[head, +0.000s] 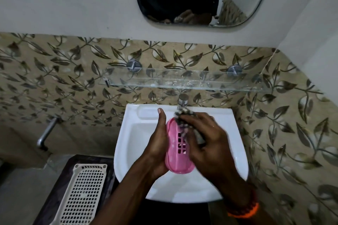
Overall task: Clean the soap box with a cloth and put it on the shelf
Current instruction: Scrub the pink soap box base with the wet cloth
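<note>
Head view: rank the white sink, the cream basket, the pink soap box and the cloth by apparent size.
1. White sink
2. Cream basket, cut off by the frame edge
3. Pink soap box
4. Cloth, mostly hidden under the right hand, so its rank is unsure.

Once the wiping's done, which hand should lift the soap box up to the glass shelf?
Left, probably. The left hand already grips the pink soap box along its side over the sink, while the right hand is busy pressing the cloth onto it. The glass shelf sits just above.
</note>
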Demonstrator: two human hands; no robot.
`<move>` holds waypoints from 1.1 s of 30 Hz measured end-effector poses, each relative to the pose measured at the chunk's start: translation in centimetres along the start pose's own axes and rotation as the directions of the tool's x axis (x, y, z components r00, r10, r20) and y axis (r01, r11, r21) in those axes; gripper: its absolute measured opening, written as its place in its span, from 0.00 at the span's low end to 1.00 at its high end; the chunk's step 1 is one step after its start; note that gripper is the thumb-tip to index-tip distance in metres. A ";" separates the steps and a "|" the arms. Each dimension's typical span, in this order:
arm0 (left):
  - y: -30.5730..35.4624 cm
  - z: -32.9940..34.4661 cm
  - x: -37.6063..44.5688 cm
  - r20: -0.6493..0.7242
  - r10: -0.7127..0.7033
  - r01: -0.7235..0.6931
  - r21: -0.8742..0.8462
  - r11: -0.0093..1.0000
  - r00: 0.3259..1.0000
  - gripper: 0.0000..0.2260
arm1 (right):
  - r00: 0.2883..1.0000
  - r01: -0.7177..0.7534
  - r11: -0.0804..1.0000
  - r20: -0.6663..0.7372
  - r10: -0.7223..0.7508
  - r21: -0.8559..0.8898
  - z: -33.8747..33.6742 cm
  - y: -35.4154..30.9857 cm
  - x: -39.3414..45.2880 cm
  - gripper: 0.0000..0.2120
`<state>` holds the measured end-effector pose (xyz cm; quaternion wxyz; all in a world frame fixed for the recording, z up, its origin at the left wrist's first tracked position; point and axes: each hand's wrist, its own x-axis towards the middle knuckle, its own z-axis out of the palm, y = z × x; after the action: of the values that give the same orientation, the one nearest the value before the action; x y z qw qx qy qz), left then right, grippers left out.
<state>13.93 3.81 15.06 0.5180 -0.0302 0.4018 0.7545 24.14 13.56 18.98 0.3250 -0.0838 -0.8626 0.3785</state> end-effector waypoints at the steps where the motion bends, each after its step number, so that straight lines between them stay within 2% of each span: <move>1: 0.0 0.2 0.2 0.033 -0.002 0.004 -0.042 0.999 0.999 0.38 | 1.000 -0.021 1.000 0.001 0.021 -0.010 0.5 -0.5 0.0 0.19; 3: 0.4 0.2 0.3 0.097 -0.010 0.019 -0.091 0.996 0.995 0.38 | 0.998 -0.066 0.994 0.028 0.064 0.082 0.9 -1.3 -0.3 0.22; 5: 1.1 -0.3 0.0 0.141 -0.012 0.028 -0.110 0.994 0.990 0.38 | 0.997 -0.007 0.994 0.075 -0.001 0.108 0.9 -1.5 -1.3 0.22; 10: 1.8 -0.8 -0.6 0.095 -0.004 0.012 -0.085 0.996 0.996 0.35 | 0.964 0.198 0.979 0.190 -0.184 -0.053 -0.1 -0.5 -3.6 0.18; 13: 1.0 -0.4 -0.9 0.082 -0.002 0.005 -0.037 0.999 0.997 0.34 | 0.989 0.150 0.982 0.029 -0.147 -0.118 0.0 0.5 -1.6 0.12; 15: 0.5 -0.4 -1.1 0.089 -0.030 0.035 -0.056 0.998 0.996 0.32 | 0.994 0.088 0.989 -0.050 -0.094 -0.115 0.2 0.6 0.0 0.14; 16: 0.7 -0.4 -1.1 0.095 -0.027 0.033 -0.064 0.997 0.995 0.31 | 0.995 0.080 0.992 -0.045 -0.085 -0.098 0.5 0.4 0.1 0.15; 20: 2.3 -0.8 -0.9 0.111 0.042 -0.041 -0.011 0.999 0.993 0.30 | 0.959 0.215 0.975 0.201 -0.200 -0.057 2.0 -1.0 -3.7 0.21; 22: 2.7 -0.7 -1.2 0.125 0.055 -0.056 0.008 0.998 0.991 0.30 | 0.943 0.262 0.963 0.231 -0.241 -0.066 1.8 -1.3 -4.1 0.20; 24: 2.1 -0.4 -1.4 0.123 0.034 -0.033 -0.007 0.999 0.992 0.30 | 0.972 0.213 0.973 0.123 -0.202 -0.084 1.5 -1.0 -2.3 0.18; 26: 1.4 -0.2 -1.5 0.107 0.007 -0.001 -0.050 0.999 0.994 0.30 | 0.997 0.077 0.994 0.018 -0.076 -0.072 1.1 -1.0 -0.1 0.17; 28: 1.3 -0.6 -1.3 0.091 0.009 -0.004 -0.054 0.999 0.996 0.30 | 0.998 0.026 0.998 0.051 -0.024 -0.051 1.7 -1.9 -0.2 0.15; 31: 1.8 -1.2 -1.5 0.095 0.034 -0.036 0.019 0.999 0.995 0.31 | 0.979 0.076 0.997 0.193 -0.068 -0.031 2.1 -3.2 -2.6 0.16; 33: 1.8 -1.2 -1.7 0.090 0.020 -0.022 0.017 1.000 0.996 0.32 | 0.978 0.062 0.994 0.205 -0.043 -0.086 1.4 -2.5 -1.8 0.17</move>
<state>12.82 1.49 16.07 0.5277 0.0125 0.3852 0.7570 24.93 10.25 19.09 0.2409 -0.0369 -0.9097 0.3363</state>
